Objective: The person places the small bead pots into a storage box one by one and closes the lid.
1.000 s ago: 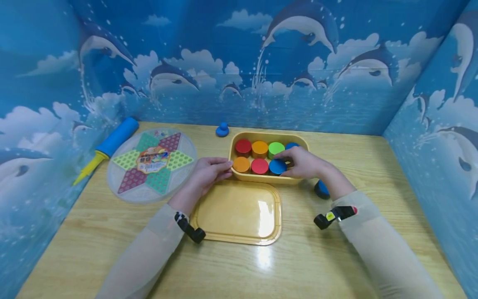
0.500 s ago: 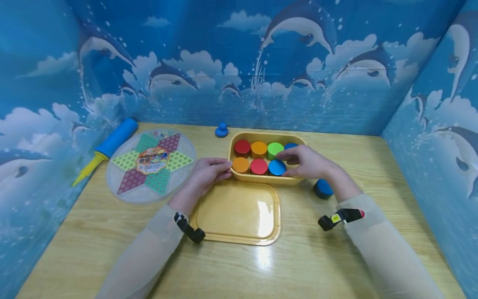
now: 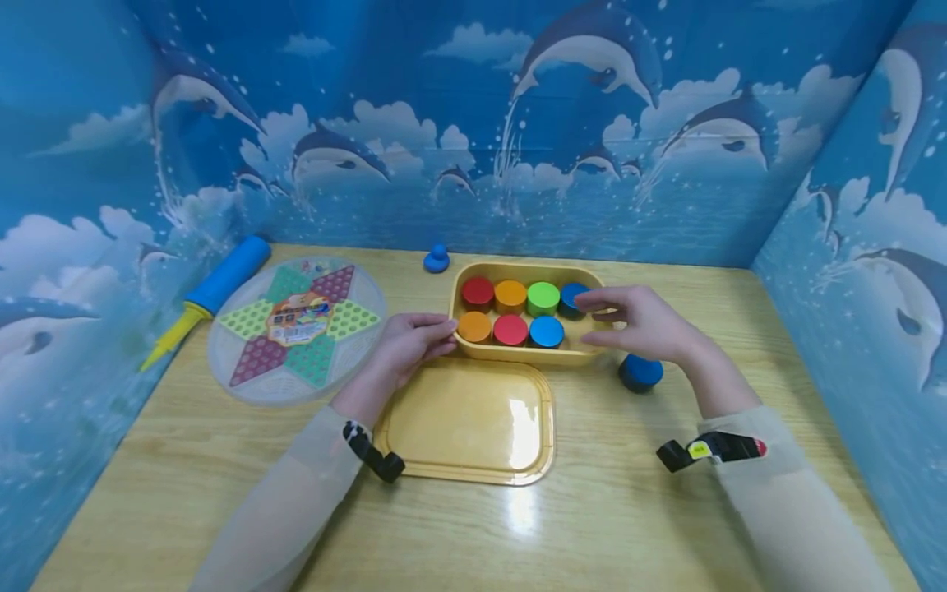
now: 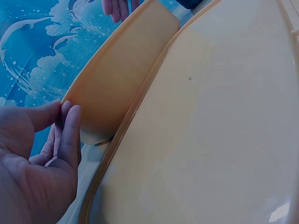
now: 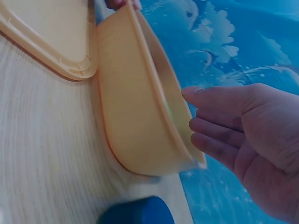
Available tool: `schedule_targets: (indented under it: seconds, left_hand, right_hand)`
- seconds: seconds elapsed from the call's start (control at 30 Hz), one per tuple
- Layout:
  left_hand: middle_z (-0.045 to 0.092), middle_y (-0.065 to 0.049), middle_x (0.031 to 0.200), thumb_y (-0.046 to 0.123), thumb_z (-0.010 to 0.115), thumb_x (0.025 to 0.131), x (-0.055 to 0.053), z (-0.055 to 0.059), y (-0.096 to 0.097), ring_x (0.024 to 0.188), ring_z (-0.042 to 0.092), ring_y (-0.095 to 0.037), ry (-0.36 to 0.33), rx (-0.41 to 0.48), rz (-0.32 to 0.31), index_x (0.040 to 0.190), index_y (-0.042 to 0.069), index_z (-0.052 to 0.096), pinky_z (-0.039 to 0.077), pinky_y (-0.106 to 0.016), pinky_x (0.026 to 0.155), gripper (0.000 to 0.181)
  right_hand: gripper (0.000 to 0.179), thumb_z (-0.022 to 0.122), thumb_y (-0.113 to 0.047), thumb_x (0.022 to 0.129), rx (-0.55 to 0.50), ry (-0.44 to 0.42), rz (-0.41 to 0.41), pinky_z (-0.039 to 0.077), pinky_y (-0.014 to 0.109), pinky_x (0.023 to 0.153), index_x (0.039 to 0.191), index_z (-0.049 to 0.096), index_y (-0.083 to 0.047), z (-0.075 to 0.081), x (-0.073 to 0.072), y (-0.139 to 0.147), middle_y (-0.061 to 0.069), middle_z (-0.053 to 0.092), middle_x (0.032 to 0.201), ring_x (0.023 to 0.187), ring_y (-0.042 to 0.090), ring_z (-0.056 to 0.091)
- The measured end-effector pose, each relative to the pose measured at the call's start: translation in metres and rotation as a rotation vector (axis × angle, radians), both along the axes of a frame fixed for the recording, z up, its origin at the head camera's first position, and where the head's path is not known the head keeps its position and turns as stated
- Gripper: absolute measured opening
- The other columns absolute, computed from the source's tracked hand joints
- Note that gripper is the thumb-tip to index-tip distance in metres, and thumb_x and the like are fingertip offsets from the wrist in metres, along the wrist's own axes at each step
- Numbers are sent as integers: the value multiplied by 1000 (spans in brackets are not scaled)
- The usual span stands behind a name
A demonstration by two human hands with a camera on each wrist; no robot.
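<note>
My left hand (image 3: 408,344) pinches the left end of the rim of a yellow plastic box (image 3: 510,354). Inside stand round, flat-topped pieces in two rows. At the back are a red piece (image 3: 478,292), an orange one, a green one (image 3: 543,298) and a blue one (image 3: 572,299); the front row has orange, pinkish red and blue (image 3: 547,331). Over the box's right end hovers my right hand (image 3: 645,326), fingers extended and apart, with nothing in it. Another blue piece (image 3: 640,373) stands on the table below that hand. In the right wrist view the box wall (image 5: 128,93) hides most of the contents.
A flat yellow lid (image 3: 466,419) lies in front of the box. To the left are a round Chinese checkers board (image 3: 299,321) and a blue and yellow pump-like tube (image 3: 225,275). A small blue duck-shaped object (image 3: 437,260) stands behind, near the dolphin-printed backdrop (image 3: 473,214).
My right hand has let go of the front blue piece and moved right, away from it. That piece stays in the front row. The left hand keeps its place on the rim.
</note>
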State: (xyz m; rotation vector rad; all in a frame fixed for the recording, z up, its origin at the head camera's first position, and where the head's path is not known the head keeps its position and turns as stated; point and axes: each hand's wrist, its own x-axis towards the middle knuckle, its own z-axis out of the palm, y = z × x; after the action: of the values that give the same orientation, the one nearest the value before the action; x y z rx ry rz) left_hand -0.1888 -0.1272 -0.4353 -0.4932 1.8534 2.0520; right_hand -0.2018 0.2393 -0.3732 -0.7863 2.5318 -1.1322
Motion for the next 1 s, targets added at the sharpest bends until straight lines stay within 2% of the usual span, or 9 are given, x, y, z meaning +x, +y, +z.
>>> schedule_targets:
  seconds: [0.17, 0.4, 0.57, 0.67, 0.77, 1.0]
  left_hand:
    - [69, -18, 124, 9, 73, 102, 0, 2, -1, 102, 74, -25, -3, -17, 0, 135, 0, 67, 65, -31, 87, 35]
    - [70, -17, 124, 10, 74, 102, 0, 2, -1, 104, 74, -26, -13, -23, 1, 135, 1, 68, 65, -31, 87, 35]
    - [69, -17, 124, 10, 74, 101, 0, 2, -1, 104, 74, -26, -10, -15, 2, 135, 1, 68, 65, -31, 87, 35]
    - [69, -17, 124, 10, 74, 101, 0, 2, -1, 104, 74, -26, -10, -15, 4, 135, 2, 68, 65, -31, 87, 35]
    - [70, -17, 124, 10, 74, 101, 1, 2, -1, 104, 74, -26, -12, -18, 7, 135, 2, 68, 65, -31, 87, 35]
    - [70, -17, 124, 10, 74, 102, 1, 2, 1, 104, 74, -25, -14, -19, -1, 135, 1, 68, 65, -31, 87, 35]
  right_hand:
    - [54, 82, -13, 95, -32, 26, -56, 55, 48, 107, 144, 61, 2, 6, 8, 17, 20, 64, 140, 130, 39, 62]
    - [57, 83, -15, 96, -3, 63, -125, 56, 39, 104, 144, 60, 3, 12, 22, 39, 23, 63, 141, 128, 41, 62]
    - [55, 83, -14, 95, 0, 57, -161, 56, 20, 100, 144, 62, 1, 10, 30, 52, 21, 64, 141, 127, 41, 63]
    - [56, 82, -15, 96, 2, 36, -165, 53, 13, 98, 144, 61, 1, 6, 35, 59, 22, 63, 141, 128, 43, 62]
    - [60, 83, -19, 96, 13, -5, -150, 53, 18, 102, 146, 58, 2, -1, 38, 64, 24, 61, 144, 131, 45, 59]
    - [68, 86, -23, 93, 43, -78, -139, 52, 45, 108, 147, 55, 6, -19, 43, 68, 25, 58, 147, 134, 43, 57]
